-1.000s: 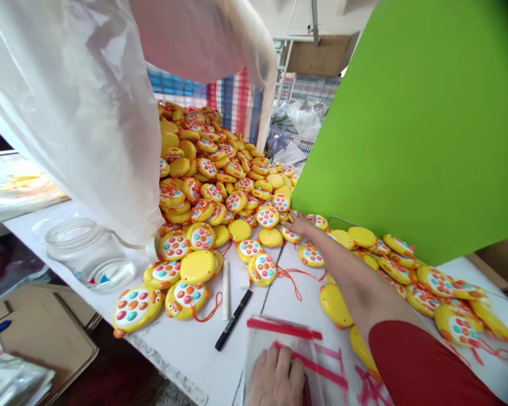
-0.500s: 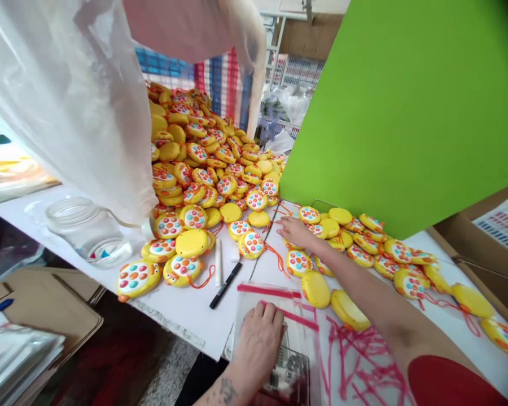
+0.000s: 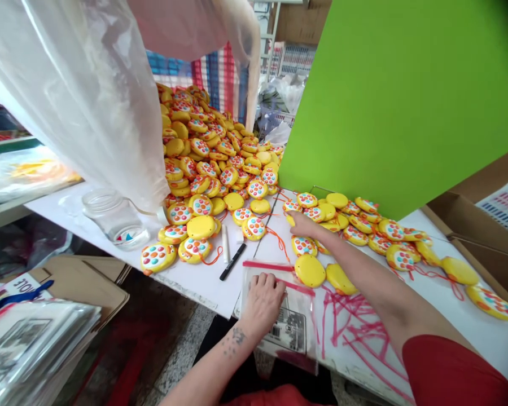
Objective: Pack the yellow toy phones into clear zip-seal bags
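My left hand (image 3: 263,298) lies palm down on a clear zip bag (image 3: 298,316) with a pink seal strip and black print, fingers slightly apart. My right hand (image 3: 303,225) is at the near side of a row of toys, its fingertips closed on a yellow toy (image 3: 290,220) that is mostly hidden by the hand. Just below it are a toy with coloured dots (image 3: 303,246) and a toy lying plain side up (image 3: 310,270). Left of the bag are a black marker (image 3: 232,262) and a white pen (image 3: 225,245).
A big heap of toys (image 3: 220,152) spills from a whitish plastic sack (image 3: 122,113). A clear jar (image 3: 116,223) stands at left. Pink strips (image 3: 359,321) lie at right. A green panel (image 3: 389,101) rises behind the row. Cardboard boxes (image 3: 469,220) stand at far right.
My right hand's fingers, stretched out before, are now bent around a yellow toy. My left hand stays on the bag. The camera view has shifted, showing more of the table's front edge.
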Demonstrator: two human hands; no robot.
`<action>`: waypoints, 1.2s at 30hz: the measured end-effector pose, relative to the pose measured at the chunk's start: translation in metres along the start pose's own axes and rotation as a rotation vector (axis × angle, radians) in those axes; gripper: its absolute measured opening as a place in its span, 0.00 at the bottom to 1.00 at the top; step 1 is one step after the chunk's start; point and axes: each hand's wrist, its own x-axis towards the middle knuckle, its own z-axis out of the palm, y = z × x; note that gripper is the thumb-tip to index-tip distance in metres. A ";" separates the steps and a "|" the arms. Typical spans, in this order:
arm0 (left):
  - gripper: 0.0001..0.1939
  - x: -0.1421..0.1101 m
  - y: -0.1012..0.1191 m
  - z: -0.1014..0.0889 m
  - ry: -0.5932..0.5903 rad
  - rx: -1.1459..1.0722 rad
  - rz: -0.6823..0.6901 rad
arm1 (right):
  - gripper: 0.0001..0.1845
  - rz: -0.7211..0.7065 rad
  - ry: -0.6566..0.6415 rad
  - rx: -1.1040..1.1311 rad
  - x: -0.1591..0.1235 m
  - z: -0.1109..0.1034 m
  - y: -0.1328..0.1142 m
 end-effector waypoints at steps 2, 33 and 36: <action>0.03 0.000 -0.001 0.000 0.023 -0.025 0.057 | 0.37 0.063 0.076 0.062 -0.015 -0.008 0.000; 0.05 -0.003 -0.008 -0.004 0.042 -0.314 0.183 | 0.19 -0.082 0.128 0.828 -0.172 0.046 -0.044; 0.05 -0.004 -0.009 -0.003 0.075 -0.371 0.167 | 0.19 -0.189 -0.017 0.827 -0.161 0.044 -0.051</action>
